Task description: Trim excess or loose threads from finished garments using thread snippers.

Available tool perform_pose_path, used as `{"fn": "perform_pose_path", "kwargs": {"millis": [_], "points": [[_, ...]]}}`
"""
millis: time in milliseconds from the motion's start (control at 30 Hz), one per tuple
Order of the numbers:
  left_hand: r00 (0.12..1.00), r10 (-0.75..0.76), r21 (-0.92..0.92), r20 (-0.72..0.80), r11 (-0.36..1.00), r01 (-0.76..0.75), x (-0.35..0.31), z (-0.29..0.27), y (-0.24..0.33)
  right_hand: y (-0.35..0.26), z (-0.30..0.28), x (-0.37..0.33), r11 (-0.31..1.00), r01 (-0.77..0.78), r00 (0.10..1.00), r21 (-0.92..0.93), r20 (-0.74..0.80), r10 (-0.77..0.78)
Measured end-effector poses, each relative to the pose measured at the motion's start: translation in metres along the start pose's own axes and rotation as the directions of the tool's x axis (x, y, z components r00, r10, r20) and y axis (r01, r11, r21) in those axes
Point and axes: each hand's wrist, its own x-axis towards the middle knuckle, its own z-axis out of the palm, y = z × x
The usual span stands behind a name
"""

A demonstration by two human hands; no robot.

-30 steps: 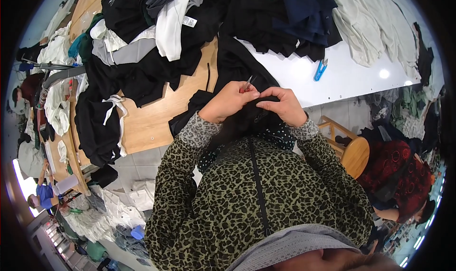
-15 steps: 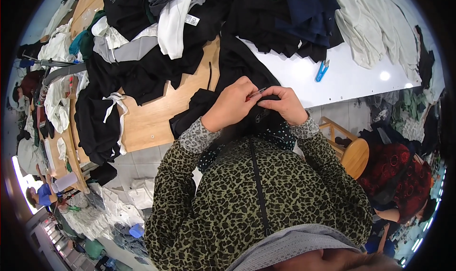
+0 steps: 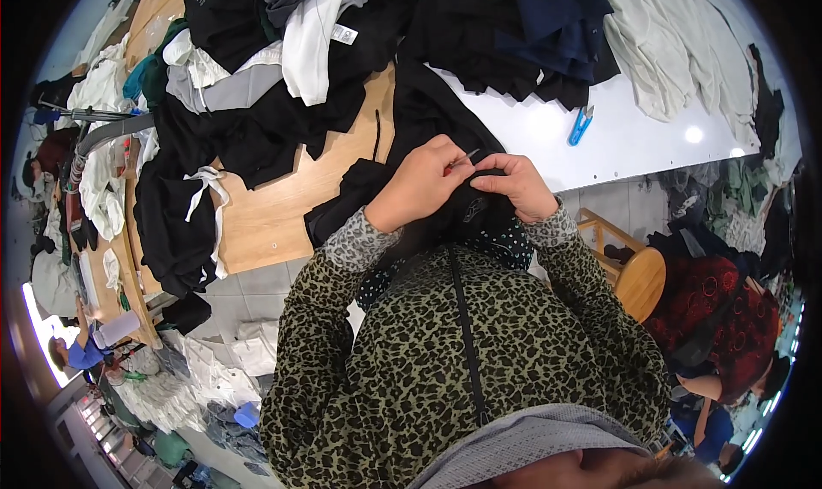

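My left hand [image 3: 418, 187] is closed around a small metal-tipped tool [image 3: 470, 156]. A bit of red shows between its fingers, but most of the tool is hidden, so its exact kind is unclear. Black cloth [image 3: 490, 170] is pinched between the thumb and fingers of my right hand [image 3: 521, 189], close beside the tool's tip. That cloth belongs to a black garment [image 3: 437, 104], which runs from the table down over its near edge to my lap. A faint round mark shows on the fabric below my fingers.
Blue thread snips [image 3: 580, 128] lie on the white tabletop [image 3: 535, 142] to the right. Dark garments [image 3: 479, 39] and pale cloth [image 3: 655, 52] are piled at the back. More black clothes [image 3: 257, 138] cover the wooden table. A wooden stool [image 3: 638, 283] and another person [image 3: 711, 318] are at right.
Both hands stay close together at the cloth. My right hand has shifted slightly, and more of the black fold shows between its fingers. The tool's tip has moved slightly up.
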Motion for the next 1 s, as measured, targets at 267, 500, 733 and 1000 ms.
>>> {"fn": "perform_pose_path", "kwargs": {"millis": [267,500,733,1000], "points": [[0.874,-0.408,-0.643,0.265,0.601,0.475,0.011,0.005,-0.006,0.005,-0.011,0.005,0.998,-0.044,0.999,0.043,-0.023,0.045],[0.846,-0.43,-0.737,0.315,0.452,0.503,0.012,0.006,-0.007,0.003,-0.011,0.005,0.987,-0.059,0.998,0.151,0.01,0.058],[0.986,-0.151,-0.185,-0.071,0.973,0.136,-0.007,-0.009,0.0,0.002,-0.014,0.003,0.982,-0.064,0.998,0.177,-0.011,0.067],[0.994,-0.068,0.009,0.088,0.998,0.067,-0.023,-0.021,0.013,-0.013,-0.001,-0.004,0.99,0.09,0.996,-0.11,-0.007,-0.091]]}}
